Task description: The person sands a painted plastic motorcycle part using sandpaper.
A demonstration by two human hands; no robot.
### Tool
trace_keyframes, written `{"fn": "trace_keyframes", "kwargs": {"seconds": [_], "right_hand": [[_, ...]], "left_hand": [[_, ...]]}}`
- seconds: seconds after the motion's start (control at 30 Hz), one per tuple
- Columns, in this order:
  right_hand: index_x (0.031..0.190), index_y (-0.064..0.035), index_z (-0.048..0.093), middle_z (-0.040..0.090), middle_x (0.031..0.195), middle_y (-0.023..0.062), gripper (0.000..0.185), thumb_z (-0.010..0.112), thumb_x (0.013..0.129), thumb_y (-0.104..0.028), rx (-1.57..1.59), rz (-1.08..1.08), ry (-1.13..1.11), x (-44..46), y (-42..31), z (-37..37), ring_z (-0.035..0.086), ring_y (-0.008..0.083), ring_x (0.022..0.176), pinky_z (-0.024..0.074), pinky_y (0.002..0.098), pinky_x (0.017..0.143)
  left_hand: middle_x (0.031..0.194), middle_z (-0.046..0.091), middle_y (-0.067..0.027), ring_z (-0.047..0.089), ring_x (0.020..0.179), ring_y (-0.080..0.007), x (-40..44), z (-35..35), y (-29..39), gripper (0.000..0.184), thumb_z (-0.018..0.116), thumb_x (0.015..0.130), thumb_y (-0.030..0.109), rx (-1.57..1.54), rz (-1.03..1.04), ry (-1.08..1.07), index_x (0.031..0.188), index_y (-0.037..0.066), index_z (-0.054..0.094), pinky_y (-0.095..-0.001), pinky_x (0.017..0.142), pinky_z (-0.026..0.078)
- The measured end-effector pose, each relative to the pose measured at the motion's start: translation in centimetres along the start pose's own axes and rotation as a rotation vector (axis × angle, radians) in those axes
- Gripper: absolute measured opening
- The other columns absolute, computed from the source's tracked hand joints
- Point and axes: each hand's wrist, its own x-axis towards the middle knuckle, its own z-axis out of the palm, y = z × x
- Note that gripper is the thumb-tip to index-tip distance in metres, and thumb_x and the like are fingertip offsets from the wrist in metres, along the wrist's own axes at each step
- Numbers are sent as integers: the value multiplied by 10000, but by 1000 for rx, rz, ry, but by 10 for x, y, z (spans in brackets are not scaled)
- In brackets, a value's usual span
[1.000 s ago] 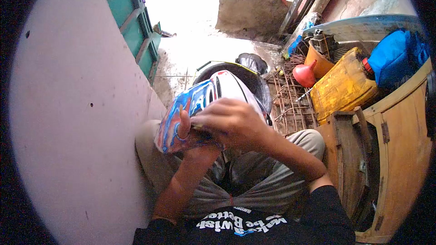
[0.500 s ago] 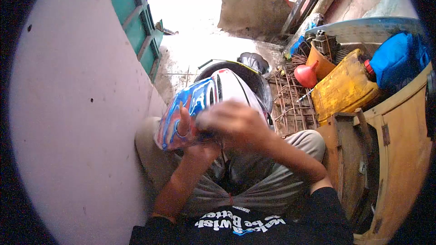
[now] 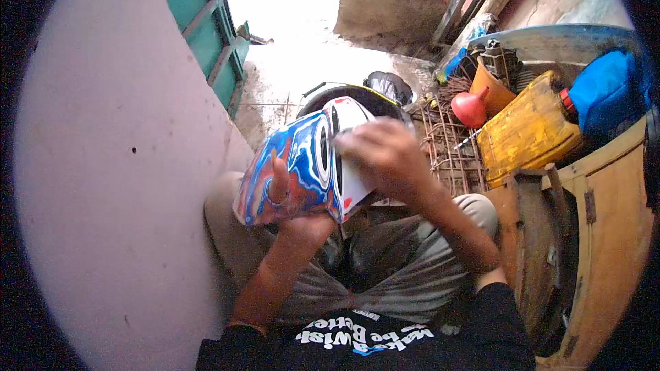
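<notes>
In the head camera's view, a seated person works over a painted shell (image 3: 302, 158) in blue, orange and white at the centre of the frame, tilted above the lap. The left hand (image 3: 304, 228) grips it from below, just left of centre, with one digit standing up against the blue and orange face. The right hand (image 3: 393, 154), blurred, is bent over the white portion just right of centre; whether its fingers hold something small and grey or are merely drawn close together, one cannot tell. Grey trousers (image 3: 405, 261) and a black shirt (image 3: 467, 330) with white lettering fill the bottom of the frame. Behind the shell, in the upper middle, sits a dark tub (image 3: 344, 99) with a yellow-green edge. At upper right, a red funnel (image 3: 469, 108) and an orange container (image 3: 496, 93) stand near a rusty metal grid (image 3: 450, 151), beside a yellow jerrycan (image 3: 529, 127) and a blue bundle (image 3: 603, 96). A wooden cabinet (image 3: 615, 233) occupies the lower right, a pale wall (image 3: 124, 192) the left, and a green door (image 3: 199, 17) the upper left
</notes>
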Motion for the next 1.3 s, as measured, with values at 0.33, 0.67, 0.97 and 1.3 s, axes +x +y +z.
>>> {"fn": "trace_keyframes", "kwargs": {"seconds": [0.33,0.67,0.97,1.3], "right_hand": [[1138,-186,771,736,999,21,327,778,811,-183,141,-97,21,-12,-12,-2,706,235,887,578,383,796],[1162,-209,759,713,980,12,398,805,767,-195,222,-153,-75,-9,-25,-16,709,208,883,575,375,769],[1105,-154,762,756,1093,74,277,745,829,-158,267,-170,4,0,-31,2,743,266,952,608,379,832],[1033,-136,757,752,1008,45,226,750,810,-174,231,-338,29,-3,-30,-3,730,233,945,575,397,870]], "left_hand": [[1516,529,-186,538,1369,-371,1,-12,-2,1005,628,862,778,1,-22,16,1564,91,414,-592,1177,386],[1540,502,-184,520,1386,-374,0,-21,-3,954,596,909,744,-193,17,-166,1567,84,395,-576,1200,367],[1476,566,-172,569,1334,-361,-5,-25,-4,913,601,919,729,-412,-164,-120,1543,84,428,-568,1160,419],[1510,535,-165,532,1371,-362,2,-16,1,921,641,898,713,-142,-81,-34,1551,101,424,-596,1181,382]]}}
